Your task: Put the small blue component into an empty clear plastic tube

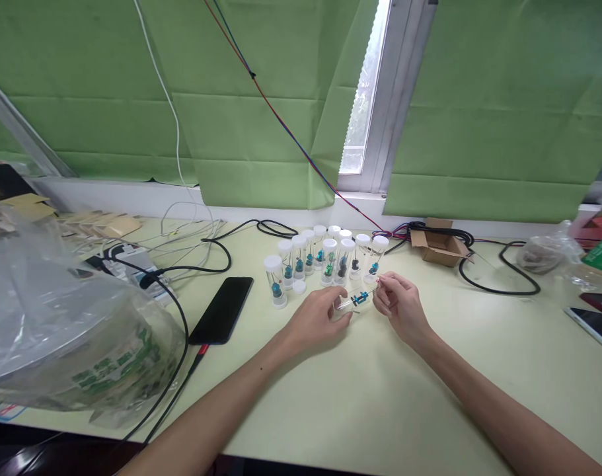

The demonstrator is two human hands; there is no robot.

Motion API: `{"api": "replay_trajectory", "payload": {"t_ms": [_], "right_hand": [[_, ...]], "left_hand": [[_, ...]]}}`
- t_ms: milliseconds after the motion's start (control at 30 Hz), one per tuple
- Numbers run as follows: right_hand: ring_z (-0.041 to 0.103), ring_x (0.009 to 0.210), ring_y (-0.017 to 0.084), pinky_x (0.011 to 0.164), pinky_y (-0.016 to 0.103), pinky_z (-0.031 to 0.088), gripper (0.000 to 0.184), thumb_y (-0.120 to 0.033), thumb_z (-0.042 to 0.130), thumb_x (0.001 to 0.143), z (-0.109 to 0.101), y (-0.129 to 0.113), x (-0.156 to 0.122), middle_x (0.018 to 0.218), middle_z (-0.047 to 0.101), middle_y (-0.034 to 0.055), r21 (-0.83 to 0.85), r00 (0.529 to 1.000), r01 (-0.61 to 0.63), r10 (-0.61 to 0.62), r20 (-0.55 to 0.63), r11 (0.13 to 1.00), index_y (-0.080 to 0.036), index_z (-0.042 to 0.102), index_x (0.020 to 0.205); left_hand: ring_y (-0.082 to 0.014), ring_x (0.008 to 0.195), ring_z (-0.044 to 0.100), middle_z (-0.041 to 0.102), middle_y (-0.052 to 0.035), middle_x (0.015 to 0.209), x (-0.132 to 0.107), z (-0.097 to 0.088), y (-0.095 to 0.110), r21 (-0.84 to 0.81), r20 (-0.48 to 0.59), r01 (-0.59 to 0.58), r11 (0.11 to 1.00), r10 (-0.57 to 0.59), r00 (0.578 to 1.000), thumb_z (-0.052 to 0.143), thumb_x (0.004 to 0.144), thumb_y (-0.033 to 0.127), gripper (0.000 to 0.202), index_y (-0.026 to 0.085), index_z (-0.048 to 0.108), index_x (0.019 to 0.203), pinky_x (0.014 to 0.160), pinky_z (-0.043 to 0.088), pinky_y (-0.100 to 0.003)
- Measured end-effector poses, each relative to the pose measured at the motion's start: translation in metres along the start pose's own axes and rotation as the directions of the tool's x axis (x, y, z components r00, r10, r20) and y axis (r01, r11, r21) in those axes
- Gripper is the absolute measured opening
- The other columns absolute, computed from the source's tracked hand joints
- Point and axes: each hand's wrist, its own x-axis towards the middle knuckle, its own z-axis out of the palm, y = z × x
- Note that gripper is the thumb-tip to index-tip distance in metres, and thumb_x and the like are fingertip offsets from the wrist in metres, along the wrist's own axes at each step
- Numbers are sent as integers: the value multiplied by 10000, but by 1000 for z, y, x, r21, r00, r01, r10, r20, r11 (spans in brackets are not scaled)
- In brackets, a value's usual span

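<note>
My left hand (320, 318) is closed around a clear tube (345, 305) lying almost flat just above the table. A small blue part (361, 298) with a thin stem is at the tube's mouth, between my two hands. I cannot tell how far it is inside. My right hand (401, 305) pinches the thin end of that stem. Behind my hands stand several clear tubes with white caps (329, 244), holding blue, green or dark parts. A loose white cap (299, 286) lies on the table near them.
On the left are a black phone (222, 309) with a cable and a bulky plastic bag (77, 337). Black cables (275, 228) run along the back. An opened cardboard box (440, 248) sits at the back right, and another phone (598, 327) lies at the right edge.
</note>
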Motion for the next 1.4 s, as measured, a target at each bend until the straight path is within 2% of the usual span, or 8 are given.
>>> {"api": "replay_trajectory", "payload": {"t_ms": [300, 767, 1400], "right_hand": [[321, 352, 38, 382, 214, 192, 253, -270, 656, 813, 2, 1, -2, 473, 410, -70, -55, 1000, 3, -2, 17, 999, -169, 501, 640], [339, 375, 46, 393, 218, 212, 244, -305, 659, 816, 1, 4, -5, 475, 419, -67, -188, 996, 60, -47, 73, 980, -169, 528, 662], [353, 382, 62, 383, 220, 258, 245, -346, 682, 785, 3, 3, -6, 468, 433, -62, -235, 996, 71, -54, 77, 969, -179, 542, 673]], "left_hand": [[-96, 554, 436, 549, 12, 747, -1, -2, 4, -53, -39, -23, 998, 21, 999, 557, 791, 319, 210, 197, 556, 962, 534, 359, -231], [-96, 554, 430, 521, 25, 675, 0, 0, 7, -85, -81, -30, 996, 23, 996, 558, 778, 280, 199, 192, 572, 956, 528, 332, -224], [-94, 542, 421, 529, 24, 667, 0, 0, 9, -92, -87, -23, 995, 15, 996, 559, 762, 254, 175, 191, 584, 924, 528, 330, -223]]}}
